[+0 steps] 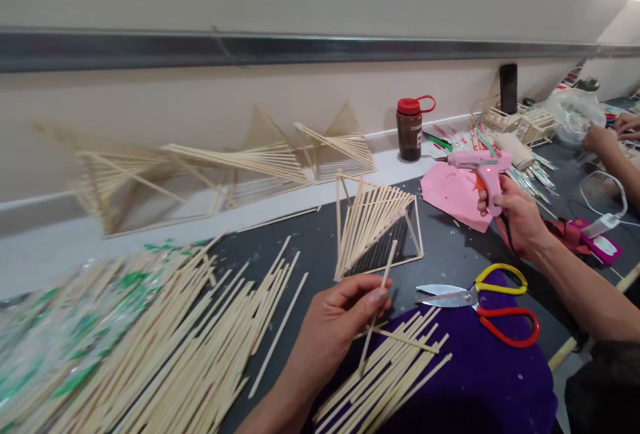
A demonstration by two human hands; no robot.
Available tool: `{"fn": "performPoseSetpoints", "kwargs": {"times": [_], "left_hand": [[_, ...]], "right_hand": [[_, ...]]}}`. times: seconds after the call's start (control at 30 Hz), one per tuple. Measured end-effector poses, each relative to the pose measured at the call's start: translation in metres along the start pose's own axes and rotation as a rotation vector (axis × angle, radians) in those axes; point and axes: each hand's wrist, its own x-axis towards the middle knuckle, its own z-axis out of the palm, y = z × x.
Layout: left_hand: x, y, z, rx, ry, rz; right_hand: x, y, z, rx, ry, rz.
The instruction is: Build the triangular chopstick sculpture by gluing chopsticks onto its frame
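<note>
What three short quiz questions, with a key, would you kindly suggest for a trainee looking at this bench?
1. Multiple choice: where is the pink glue gun?
A) In the person's left hand
B) In the person's right hand
C) In neither of the person's hands
2. True or false: the red-lidded bottle stands upright.
3. Open question: what does the person's left hand hold?

Key:
1. B: the right hand grips it by the handle.
2. True.
3. A thin pale stick.
</note>
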Motion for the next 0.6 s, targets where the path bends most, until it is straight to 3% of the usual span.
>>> {"fn": "performPoseSetpoints", "kwargs": {"times": [0.17,0.4,0.6], "left_hand": [[0.001,0.001,-0.003,-0.061,0.069,0.071],[0.004,0.001,-0.002,-0.222,0.078,0.082],[0.003,-0.002,-0.002,-0.328,0.009,0.076]], "right_hand": [[-0.019,-0.011,0.017,0.025,-0.204,0.174],[-0.038,-0.011,0.045,-0.032,-0.369,0.176],[-0.049,0.004,0.051,0.017,-0.426,0.201]]}}
